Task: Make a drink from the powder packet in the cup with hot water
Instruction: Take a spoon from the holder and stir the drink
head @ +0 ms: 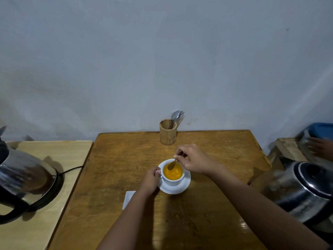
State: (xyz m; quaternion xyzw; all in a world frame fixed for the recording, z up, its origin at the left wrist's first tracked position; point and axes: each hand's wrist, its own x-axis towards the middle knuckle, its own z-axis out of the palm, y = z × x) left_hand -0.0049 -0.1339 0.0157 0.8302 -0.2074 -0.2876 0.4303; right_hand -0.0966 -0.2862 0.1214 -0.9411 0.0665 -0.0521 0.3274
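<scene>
A white cup [172, 181] full of orange drink [173, 172] stands on a white saucer [182, 188] in the middle of the brown wooden table [111, 170]. My left hand [150, 181] grips the cup's handle on its left side. My right hand [192, 158] is above the cup's far rim and pinches a spoon [172, 165], whose bowl dips into the drink. A white packet [128, 196] lies flat on the table, partly under my left forearm.
A steel electric kettle [23, 179] sits on its base on the pale side table at left, cord trailing right. Another steel kettle [304, 192] is at right. A wooden holder [168, 132] with cutlery stands by the wall. Another person's hand [320, 147] shows at far right.
</scene>
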